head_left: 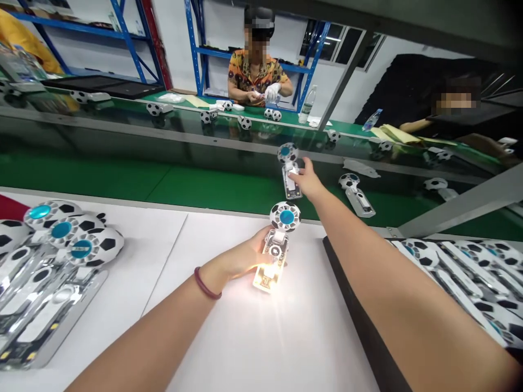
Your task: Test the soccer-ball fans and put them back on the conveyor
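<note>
My left hand [245, 253] is wrapped round the clear handle of a small handheld fan [285, 216] with a football-patterned head and a blue centre. A bright warm light glows at the lower end of that handle, above the white tabletop [245, 337]. Reaching out over the green conveyor belt [196, 182], my right hand [309, 179] has its thumb on the handle of a second football-patterned fan [291, 181]. One of its fingers sticks out beside the fan; the others are partly hidden. This second fan shows no light.
Several more fans [81, 247] lie piled on the left, and others [461, 272] fill a dark-edged tray on the right. Another fan [356, 195] rests on the belt. A grey metal post [457, 196] slants at right. Across the line, a gloved co-worker [259, 76] handles something small.
</note>
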Tool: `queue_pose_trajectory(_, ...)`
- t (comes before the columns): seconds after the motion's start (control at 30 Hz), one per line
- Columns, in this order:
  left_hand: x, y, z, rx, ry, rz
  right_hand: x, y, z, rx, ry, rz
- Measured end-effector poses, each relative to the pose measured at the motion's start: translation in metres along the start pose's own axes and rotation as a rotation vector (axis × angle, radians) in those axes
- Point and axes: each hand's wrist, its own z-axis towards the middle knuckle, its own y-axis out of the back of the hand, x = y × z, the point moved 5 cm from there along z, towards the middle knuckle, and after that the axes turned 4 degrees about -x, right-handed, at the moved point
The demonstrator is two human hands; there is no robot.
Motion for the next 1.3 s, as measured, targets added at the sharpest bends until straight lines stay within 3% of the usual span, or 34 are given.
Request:
queue_pose_trajectory(0.1, 0.004, 0.003, 0.001, -0.005, 0.003, -0.022, 0.001, 0.007, -0.02, -0.005, -0.029, -0.067)
queue_pose_trajectory(0.23, 0.006, 0.005, 0.002, -0.019, 0.0, -0.025, 0.011, 0.013, -0.085, 0.038, -0.095, -0.027)
queue_pose_trajectory(0.33, 0.004, 0.004, 0.002, -0.031, -0.008, -0.047, 0.008, 0.006, -0.137, 0.161, -0.26, 0.224)
queue_pose_trajectory(0.43, 0.004, 0.004, 0.003, -0.036, 0.004, -0.052, 0.008, -0.006, -0.168, 0.334, -0.351, 0.427)
queue_pose_trajectory(0.67, 0.006, 0.004, 0.001, -0.011, 0.054, -0.064, 0.012, -0.003, -0.165, 0.338, -0.41, 0.473)
queue_pose_trajectory(0.83, 0.006, 0.005, 0.0, 0.0, 0.049, 0.092, 0.012, -0.002, -0.163, 0.234, -0.373, 0.487)
queue_pose_trajectory(1.07, -0.007, -0.031, -0.008, -0.436, -0.077, 0.776, 0.018, 0.004, -0.169, 0.01, -0.438, 0.516)
queue_pose_trajectory(1.17, -0.014, -0.048, -0.018, -0.499, -0.181, 0.905, 0.032, 0.006, -0.178, 0.067, -0.458, 0.576)
queue_pose_trajectory(1.3, -0.028, -0.063, -0.053, -0.578, -0.304, 1.064, 0.06, 0.003, -0.197, 0.196, -0.422, 0.568)
